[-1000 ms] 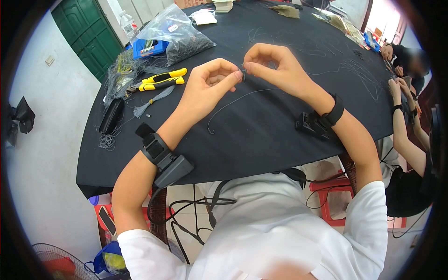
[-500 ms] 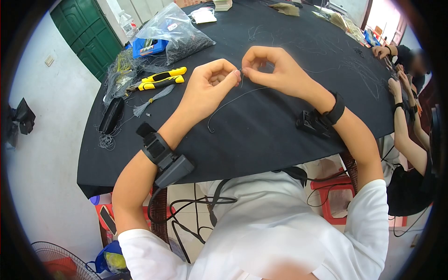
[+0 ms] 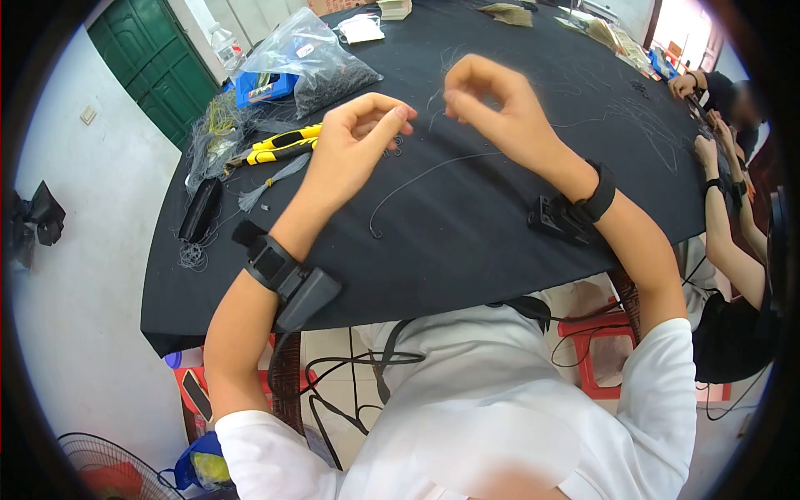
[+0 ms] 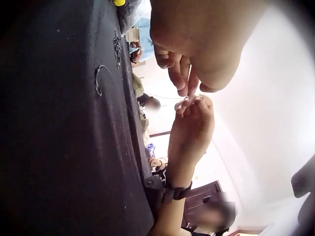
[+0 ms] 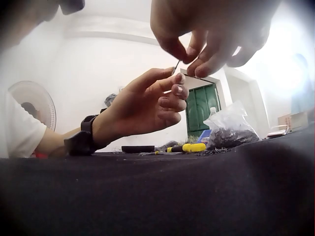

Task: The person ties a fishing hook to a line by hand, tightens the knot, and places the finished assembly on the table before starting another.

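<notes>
My left hand (image 3: 354, 146) is raised over the black table, its thumb and index finger brought together at the tips. A short thin strand (image 5: 176, 67) runs from its thumb tip up to my right fingers in the right wrist view. My right hand (image 3: 500, 104) is a little apart from it, thumb and index pinching the thin line in a ring shape. A long grey line (image 3: 425, 177) curves over the cloth below the hands, with a small hook-like bend at its near end. Small dark curled pieces (image 3: 396, 147) lie beside my left fingers.
Yellow-and-black pliers (image 3: 279, 146) lie at the left, by a bundle of grey strands (image 3: 271, 183) and a black case (image 3: 200, 210). Behind are a clear bag of dark pieces (image 3: 333, 75) and a blue box (image 3: 262, 87). Other people's hands (image 3: 707, 150) work at the right.
My hands, close together at the fingertips before, have drawn apart. The left has shifted left; the right has moved up and away. The long line on the table has stayed.
</notes>
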Tool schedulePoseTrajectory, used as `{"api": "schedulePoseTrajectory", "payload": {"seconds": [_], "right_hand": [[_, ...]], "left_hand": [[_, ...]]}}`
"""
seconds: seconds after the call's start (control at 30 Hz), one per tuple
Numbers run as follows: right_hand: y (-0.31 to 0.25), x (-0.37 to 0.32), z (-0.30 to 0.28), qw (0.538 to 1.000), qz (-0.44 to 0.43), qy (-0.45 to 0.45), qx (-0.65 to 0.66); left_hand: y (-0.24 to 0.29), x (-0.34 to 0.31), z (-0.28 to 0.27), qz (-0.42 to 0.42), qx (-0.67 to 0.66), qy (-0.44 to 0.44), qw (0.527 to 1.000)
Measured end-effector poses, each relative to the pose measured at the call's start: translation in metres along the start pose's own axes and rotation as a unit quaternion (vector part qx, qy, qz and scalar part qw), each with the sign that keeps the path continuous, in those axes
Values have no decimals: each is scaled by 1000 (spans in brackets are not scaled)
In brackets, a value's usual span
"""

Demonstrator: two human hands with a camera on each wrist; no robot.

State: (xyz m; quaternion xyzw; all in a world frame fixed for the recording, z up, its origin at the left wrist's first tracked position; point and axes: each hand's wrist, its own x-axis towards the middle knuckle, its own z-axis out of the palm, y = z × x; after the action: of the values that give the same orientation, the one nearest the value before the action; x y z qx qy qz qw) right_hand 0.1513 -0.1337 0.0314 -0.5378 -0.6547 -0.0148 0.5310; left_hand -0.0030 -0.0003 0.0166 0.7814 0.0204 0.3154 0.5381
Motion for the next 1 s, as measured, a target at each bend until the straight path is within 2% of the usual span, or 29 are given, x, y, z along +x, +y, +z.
{"api": "schedulePoseTrajectory", "payload": {"seconds": [0.07, 0.13, 0.37, 1.0], "right_hand": [[-1, -1, -1, 999, 18, 26, 19], [1, 0, -2, 999, 21, 43, 26], [2, 0, -1, 999, 20, 43, 19], [2, 0, -1, 999, 32, 30, 17]], "left_hand": [[-6, 2, -12, -6, 206, -26, 978], [-17, 3, -22, -18, 371, -24, 928], [-24, 1, -18, 24, 391, -46, 919], [-40, 8, -15, 3, 381, -57, 923]]}}
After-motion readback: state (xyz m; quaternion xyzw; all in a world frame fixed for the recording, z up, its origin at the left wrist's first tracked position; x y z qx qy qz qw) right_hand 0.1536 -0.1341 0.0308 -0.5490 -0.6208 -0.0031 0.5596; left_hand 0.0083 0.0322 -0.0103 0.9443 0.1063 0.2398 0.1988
